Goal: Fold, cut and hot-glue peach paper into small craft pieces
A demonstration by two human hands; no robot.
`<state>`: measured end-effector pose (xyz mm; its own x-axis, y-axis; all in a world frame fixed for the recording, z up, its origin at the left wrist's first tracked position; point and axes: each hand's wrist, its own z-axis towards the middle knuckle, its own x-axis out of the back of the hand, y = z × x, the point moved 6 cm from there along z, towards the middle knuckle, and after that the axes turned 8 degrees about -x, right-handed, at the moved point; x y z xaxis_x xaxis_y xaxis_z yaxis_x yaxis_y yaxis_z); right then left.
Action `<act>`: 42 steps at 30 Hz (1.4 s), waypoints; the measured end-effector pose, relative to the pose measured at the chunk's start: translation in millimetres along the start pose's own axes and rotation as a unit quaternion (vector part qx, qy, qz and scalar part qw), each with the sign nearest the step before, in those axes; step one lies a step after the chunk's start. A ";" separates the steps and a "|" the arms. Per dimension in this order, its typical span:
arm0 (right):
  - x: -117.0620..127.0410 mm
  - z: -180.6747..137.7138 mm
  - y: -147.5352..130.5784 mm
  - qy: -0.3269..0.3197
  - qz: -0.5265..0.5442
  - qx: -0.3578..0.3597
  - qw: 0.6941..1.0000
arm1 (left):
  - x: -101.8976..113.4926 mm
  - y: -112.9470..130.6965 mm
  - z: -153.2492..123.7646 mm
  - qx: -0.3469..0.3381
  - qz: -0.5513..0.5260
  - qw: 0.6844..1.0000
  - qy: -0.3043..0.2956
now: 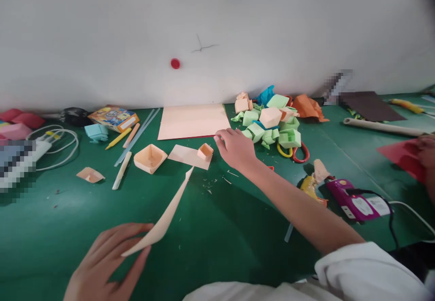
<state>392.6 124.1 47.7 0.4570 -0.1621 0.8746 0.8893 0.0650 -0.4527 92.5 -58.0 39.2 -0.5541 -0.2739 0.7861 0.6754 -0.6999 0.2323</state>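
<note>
My left hand point(112, 260) pinches a curved peach paper piece point(166, 219) between thumb and fingers, its narrow end pointing up and away over the table. My right hand point(236, 149) hovers with loosely bent fingers, no object visible in them, close to the near edge of a large peach paper sheet point(195, 120). Just left of that hand, a small folded paper box point(205, 151) rests on a flat peach paper piece point(180, 154). Farther left sits a larger open peach paper box point(150, 158).
Right of centre is a pile of green and peach folded papers point(268, 120) beside scissors point(301, 152). A purple power box point(353, 199) with cables and a glue gun point(309, 188) lie at right. Glue sticks point(121, 170) and a yellow pen point(118, 138) lie left. Another person's hand point(427, 154) holds red paper.
</note>
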 end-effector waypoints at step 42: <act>2.8 -102.6 61.8 -0.134 0.032 0.207 0.969 | -96.5 -30.9 80.3 -0.104 0.139 0.975 -0.140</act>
<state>447.2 26.6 4.3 0.4496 0.1125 0.8861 0.7641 0.4654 -0.4467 164.2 43.0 2.2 -0.1907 -0.3016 0.9342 0.6504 -0.7516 -0.1098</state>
